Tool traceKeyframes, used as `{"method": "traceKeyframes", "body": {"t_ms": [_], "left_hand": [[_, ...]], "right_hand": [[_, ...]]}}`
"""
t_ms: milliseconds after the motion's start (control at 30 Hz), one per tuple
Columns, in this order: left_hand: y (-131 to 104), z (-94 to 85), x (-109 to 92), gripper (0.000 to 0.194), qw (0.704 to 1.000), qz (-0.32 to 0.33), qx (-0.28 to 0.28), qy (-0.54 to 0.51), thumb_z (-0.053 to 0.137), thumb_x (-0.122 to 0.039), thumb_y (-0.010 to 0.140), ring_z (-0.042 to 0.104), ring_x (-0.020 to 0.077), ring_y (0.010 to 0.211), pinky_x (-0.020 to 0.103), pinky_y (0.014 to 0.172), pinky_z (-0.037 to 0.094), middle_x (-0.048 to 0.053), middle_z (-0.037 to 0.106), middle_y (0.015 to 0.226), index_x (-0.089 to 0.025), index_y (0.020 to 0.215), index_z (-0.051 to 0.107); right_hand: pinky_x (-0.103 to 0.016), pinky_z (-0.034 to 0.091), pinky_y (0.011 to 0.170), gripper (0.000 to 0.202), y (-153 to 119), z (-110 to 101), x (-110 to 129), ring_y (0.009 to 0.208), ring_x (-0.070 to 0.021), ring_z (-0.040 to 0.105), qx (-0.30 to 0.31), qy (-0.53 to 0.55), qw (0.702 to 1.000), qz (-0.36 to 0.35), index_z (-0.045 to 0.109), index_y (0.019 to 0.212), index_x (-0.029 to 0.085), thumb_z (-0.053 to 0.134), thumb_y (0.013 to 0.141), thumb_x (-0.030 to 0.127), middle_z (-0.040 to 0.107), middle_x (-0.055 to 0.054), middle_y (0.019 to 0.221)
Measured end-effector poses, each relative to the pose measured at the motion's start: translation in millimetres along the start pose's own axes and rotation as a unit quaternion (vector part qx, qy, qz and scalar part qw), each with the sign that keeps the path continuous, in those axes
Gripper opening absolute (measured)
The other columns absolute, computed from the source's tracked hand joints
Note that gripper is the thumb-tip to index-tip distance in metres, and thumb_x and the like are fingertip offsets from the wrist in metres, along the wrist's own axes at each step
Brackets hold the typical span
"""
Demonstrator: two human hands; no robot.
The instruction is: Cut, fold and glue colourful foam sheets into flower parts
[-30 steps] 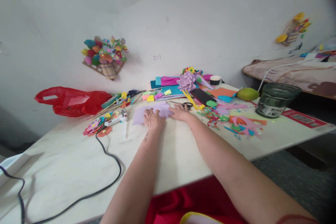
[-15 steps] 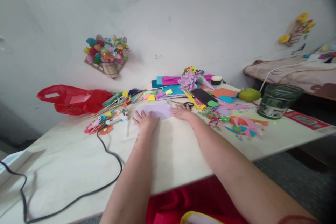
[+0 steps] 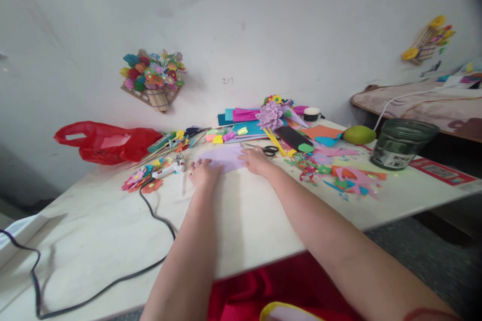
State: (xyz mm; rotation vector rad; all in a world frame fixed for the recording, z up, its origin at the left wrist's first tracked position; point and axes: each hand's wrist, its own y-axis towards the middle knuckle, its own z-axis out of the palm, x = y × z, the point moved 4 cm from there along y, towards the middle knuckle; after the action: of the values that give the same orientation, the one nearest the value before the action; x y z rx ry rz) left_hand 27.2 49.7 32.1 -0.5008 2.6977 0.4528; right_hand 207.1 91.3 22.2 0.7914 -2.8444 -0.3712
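A pale purple sheet (image 3: 229,156) lies flat on the white table (image 3: 263,225). My left hand (image 3: 204,173) rests at its left edge, palm down, fingers apart and slightly bent. Across from it, my right hand (image 3: 257,161) lies on the sheet's right edge with its fingers stretched out. Neither hand grasps anything. Black-handled scissors (image 3: 269,150) lie just beyond my right hand, their blades partly hidden behind its fingers. Left of my left hand sits a white glue gun (image 3: 169,167), beside several cut-out flowers (image 3: 140,178).
A black cord (image 3: 162,219) crosses the table's left side. A red plastic bag (image 3: 109,143) stands at the back left. Colourful scraps (image 3: 350,183), a black phone (image 3: 292,137), a green-yellow fruit (image 3: 359,135) and a dark glass jar (image 3: 399,145) are on the right. A purple flower (image 3: 270,116) stands behind.
My left hand's fingers have drawn in and bent a little, and it has moved slightly left. My right hand has shifted slightly left over the sheet, showing more of the scissors.
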Motion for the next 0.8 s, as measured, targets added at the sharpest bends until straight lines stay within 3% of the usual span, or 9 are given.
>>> {"method": "traceKeyframes", "body": {"t_ms": [167, 400, 567, 800], "left_hand": [[5.6, 5.4, -4.0, 0.038, 0.997, 0.04, -0.031, -0.063, 0.052, -0.044, 0.072, 0.041, 0.0247, 0.115, 0.031, 0.093, 0.034, 0.007, 0.061, 0.108, -0.02, 0.099, 0.064], [4.3, 11.4, -16.0, 0.03, 0.986, 0.089, -0.023, -0.14, 0.049, -0.034, 0.076, 0.058, 0.019, 0.092, 0.027, 0.083, 0.041, 0.006, 0.066, 0.097, -0.019, 0.098, 0.064], [1.9, 12.8, -20.8, 0.027, 0.975, 0.123, 0.017, -0.185, 0.049, -0.03, 0.076, 0.06, 0.0154, 0.081, 0.023, 0.075, 0.042, 0.005, 0.067, 0.087, -0.017, 0.093, 0.064], [6.4, -0.7, -10.7, 0.028, 0.99, 0.105, 0.035, -0.091, 0.052, -0.042, 0.07, 0.058, 0.019, 0.077, 0.026, 0.067, 0.04, 0.005, 0.065, 0.076, -0.02, 0.079, 0.067]], "right_hand": [[-0.032, 0.026, 0.097, 0.03, 1.7, -1.2, 18.3, 0.109, -0.0183, 0.046, -0.033, 0.017, 0.998, -0.057, 0.061, 0.108, 0.026, 0.049, 0.08, 0.025, 0.055, -0.003, 0.118], [-0.025, 0.037, 0.084, 0.025, 6.1, 7.1, 22.1, 0.096, -0.0172, 0.053, -0.022, 0.047, 0.996, -0.072, 0.066, 0.099, 0.023, 0.051, 0.078, 0.021, 0.063, -0.004, 0.101], [-0.023, 0.039, 0.079, 0.019, 4.8, 3.1, 18.6, 0.094, -0.016, 0.053, -0.022, 0.078, 0.996, -0.044, 0.067, 0.089, 0.023, 0.053, 0.077, 0.02, 0.064, -0.002, 0.095], [-0.022, 0.039, 0.077, 0.015, 5.3, 2.3, 16.6, 0.092, -0.0153, 0.053, -0.024, 0.104, 0.994, -0.038, 0.068, 0.083, 0.022, 0.056, 0.075, 0.019, 0.065, -0.002, 0.09]]}}
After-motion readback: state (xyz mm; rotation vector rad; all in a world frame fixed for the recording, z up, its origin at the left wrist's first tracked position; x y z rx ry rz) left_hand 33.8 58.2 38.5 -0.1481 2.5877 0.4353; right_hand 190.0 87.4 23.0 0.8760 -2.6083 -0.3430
